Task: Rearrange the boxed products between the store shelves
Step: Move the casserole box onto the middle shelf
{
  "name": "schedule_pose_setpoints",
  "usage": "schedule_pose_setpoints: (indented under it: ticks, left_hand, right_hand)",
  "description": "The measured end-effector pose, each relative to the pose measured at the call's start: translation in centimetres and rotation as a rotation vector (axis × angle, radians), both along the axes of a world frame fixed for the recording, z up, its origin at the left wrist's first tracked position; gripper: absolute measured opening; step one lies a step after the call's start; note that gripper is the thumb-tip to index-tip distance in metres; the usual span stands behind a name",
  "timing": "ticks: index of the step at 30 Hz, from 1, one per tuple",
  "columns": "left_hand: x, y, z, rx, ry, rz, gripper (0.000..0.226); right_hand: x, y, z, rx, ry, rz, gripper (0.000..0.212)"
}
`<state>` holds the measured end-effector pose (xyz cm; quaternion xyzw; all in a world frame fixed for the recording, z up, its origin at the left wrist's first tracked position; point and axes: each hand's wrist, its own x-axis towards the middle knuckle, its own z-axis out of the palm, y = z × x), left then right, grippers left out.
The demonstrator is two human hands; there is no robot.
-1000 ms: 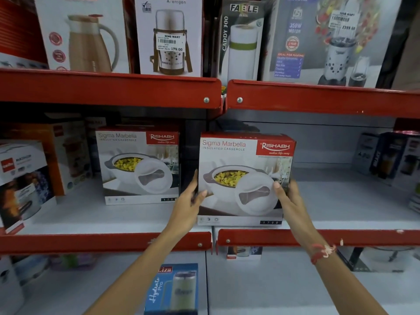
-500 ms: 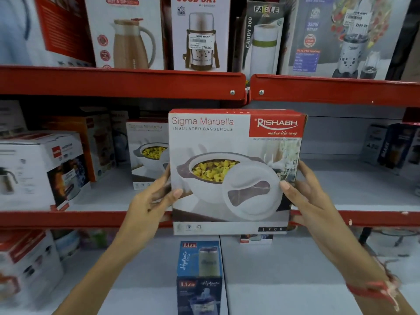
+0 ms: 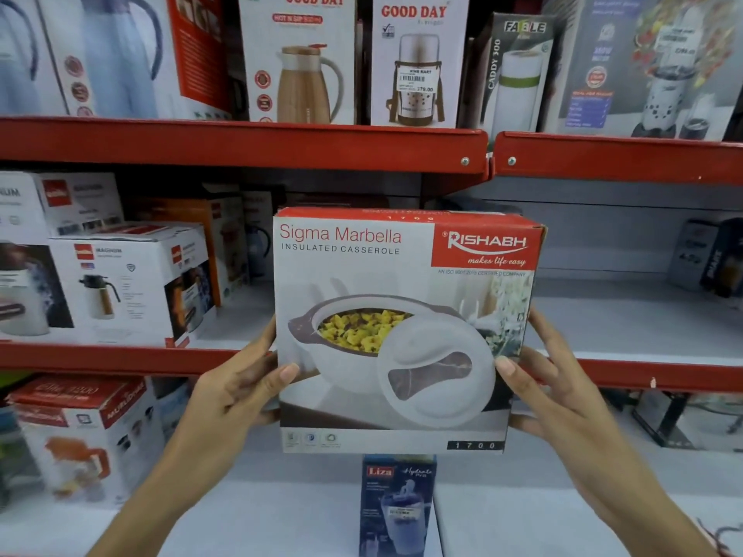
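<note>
A white and red casserole box, printed "Sigma Marbella Insulated Casserole", is held up in the air in front of the middle shelf. My left hand grips its left edge, thumb on the front face. My right hand grips its right edge the same way. The box faces me upright and hides whatever stands behind it on the shelf.
The top shelf carries flask and blender boxes. Kettle boxes fill the middle shelf's left; dark boxes stand far right. A blue Liza bottle box stands on the bottom shelf below the held box, a red-topped box at lower left.
The casserole box has come off the middle shelf toward me and now fills the centre of view, both hands still on it. The view has shifted left; the second casserole box is hidden.
</note>
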<state>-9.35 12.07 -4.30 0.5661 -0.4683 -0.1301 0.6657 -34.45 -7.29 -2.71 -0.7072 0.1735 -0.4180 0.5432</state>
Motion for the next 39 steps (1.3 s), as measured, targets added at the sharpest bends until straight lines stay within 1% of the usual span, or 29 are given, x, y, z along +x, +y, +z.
schedule_pose_setpoints:
  ticks: [7,9,13,16,23,26,31,39]
  left_hand:
    - [2.4,-0.4,0.2,-0.039,0.013,0.013,0.052]
    - [3.8,-1.2,0.4,-0.036,-0.008,0.032,0.053]
    - [7.3,-3.6,0.4,-0.020,-0.038,0.076,0.055]
    - [9.7,-5.1,0.1,-0.025,-0.056,0.110,0.050]
    - [14.2,-7.7,-1.2,-0.018,-0.049,0.147,0.053]
    - [15.8,-8.6,-1.7,-0.009,-0.045,0.165,0.055]
    - [17.1,-9.9,-2.4,0.014,-0.019,0.167,0.050]
    - [17.7,-10.1,-4.0,0.025,0.009,0.181,0.057]
  right_hand:
    - [2.6,-0.6,0.3,-0.018,-0.031,0.011,0.061]
    - [4.3,-1.4,0.4,-0.046,-0.035,-0.004,0.062]
    - [8.6,-3.2,0.7,-0.105,-0.026,0.008,0.056]
    - [11.7,-5.0,0.3,-0.118,-0.037,0.025,0.057]
    - [17.0,-8.5,-1.6,-0.176,-0.047,0.051,0.061]
    - [18.4,-9.5,-2.1,-0.195,-0.034,0.043,0.062]
    - [19.8,-9.7,-2.8,-0.161,-0.044,0.036,0.057]
    - [20.1,-9.1,-3.8,-0.157,-0.018,0.004,0.058]
